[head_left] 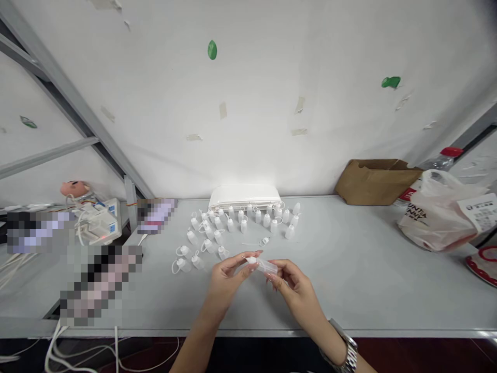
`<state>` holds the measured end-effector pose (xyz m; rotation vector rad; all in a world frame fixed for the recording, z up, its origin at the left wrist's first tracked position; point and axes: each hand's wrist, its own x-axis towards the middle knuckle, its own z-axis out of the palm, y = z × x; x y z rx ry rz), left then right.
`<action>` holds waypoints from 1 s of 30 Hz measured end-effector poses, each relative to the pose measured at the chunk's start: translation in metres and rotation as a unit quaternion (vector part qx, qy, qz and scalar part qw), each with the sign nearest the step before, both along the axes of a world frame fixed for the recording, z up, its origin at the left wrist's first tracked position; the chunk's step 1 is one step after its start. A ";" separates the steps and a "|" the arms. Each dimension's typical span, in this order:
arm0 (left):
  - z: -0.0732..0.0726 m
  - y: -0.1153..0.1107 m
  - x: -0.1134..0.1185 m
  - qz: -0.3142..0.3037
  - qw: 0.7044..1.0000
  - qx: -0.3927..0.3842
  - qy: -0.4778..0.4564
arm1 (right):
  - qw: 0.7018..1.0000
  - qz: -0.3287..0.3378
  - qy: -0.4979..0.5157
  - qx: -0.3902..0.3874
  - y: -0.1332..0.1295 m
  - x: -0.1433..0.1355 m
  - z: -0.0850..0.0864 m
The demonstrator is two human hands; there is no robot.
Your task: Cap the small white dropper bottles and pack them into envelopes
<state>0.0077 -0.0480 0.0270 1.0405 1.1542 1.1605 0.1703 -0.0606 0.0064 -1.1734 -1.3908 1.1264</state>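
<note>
Between my two hands lies a small translucent white squeeze bottle [267,266], tilted, with its capped narrow end toward the left. The fingers of my left hand [232,274] pinch it at the cap end. My right hand [292,284], with a metal watch on the wrist, grips its base. Beyond my hands stand several small white bottles [244,226] in loose rows, some with ring-shaped cap straps. A loose cap ring [264,242] with a thin needle-like piece beside it lies on the grey table [349,269] just past my fingers.
A white folded pack [245,197] rests against the wall behind the bottles. To the right are a brown paper bag [375,184], a white plastic bag [435,217] and a red-capped bottle [446,158]. Blurred devices, cables [58,347] and a white box [103,223] occupy the left side.
</note>
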 end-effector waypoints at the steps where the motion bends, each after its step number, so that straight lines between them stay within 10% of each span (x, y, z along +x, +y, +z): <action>1: 0.004 0.000 -0.005 -0.022 0.999 0.008 0.048 | 0.999 0.008 -0.026 0.017 0.001 0.004 0.002; 12: 0.016 -0.012 -0.006 -0.068 0.964 0.046 0.254 | 0.959 0.145 -0.200 0.140 -0.003 0.027 0.016; 30: 0.008 -0.011 0.002 0.020 0.979 -0.009 0.203 | 0.953 0.176 -0.176 0.174 -0.009 0.021 0.008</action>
